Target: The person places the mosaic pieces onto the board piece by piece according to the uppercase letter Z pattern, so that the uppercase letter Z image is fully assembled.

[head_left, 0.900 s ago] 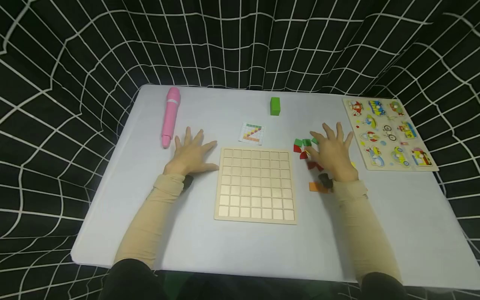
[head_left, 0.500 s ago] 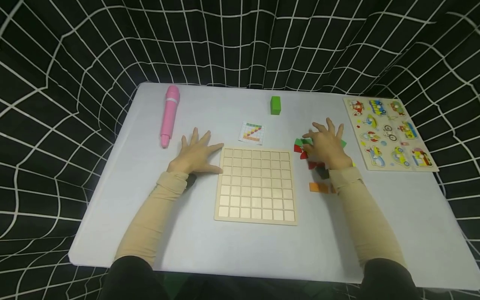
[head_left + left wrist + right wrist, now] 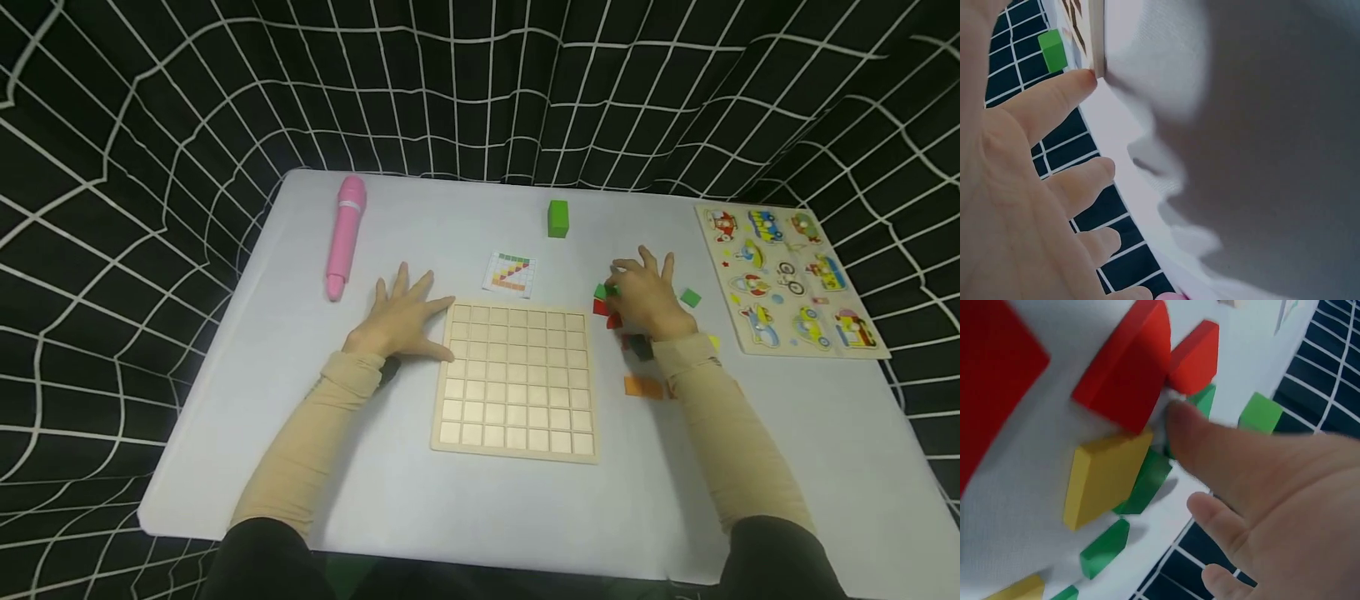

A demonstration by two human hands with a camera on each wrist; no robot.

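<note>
My left hand [image 3: 393,323] lies spread at the left edge of a square wooden grid board [image 3: 516,369], its thumb and forefinger at the rim. The left wrist view has one fingertip right at the corner of the board [image 3: 1098,44]. On the right, my right hand [image 3: 645,297] reaches over a scatter of small coloured tiles. Its thumb and forefinger pinch a green tile [image 3: 612,291], mostly hidden by the fingers. In the right wrist view the thumb [image 3: 1188,428] covers part of the green, close to red tiles [image 3: 1194,359] and a yellow tile [image 3: 1107,475].
A small pattern card [image 3: 510,275] lies behind the board, with a green block [image 3: 558,218] farther back. A pink microphone-shaped thing [image 3: 346,237] lies at the left. A wooden picture puzzle [image 3: 787,279] sits far right. Orange tiles [image 3: 643,387] lie by the right forearm.
My left hand has moved right, up to the board's edge. My right hand has shifted left and its thumb and forefinger have drawn together at the green tiles, uncovering another green tile to its right.
</note>
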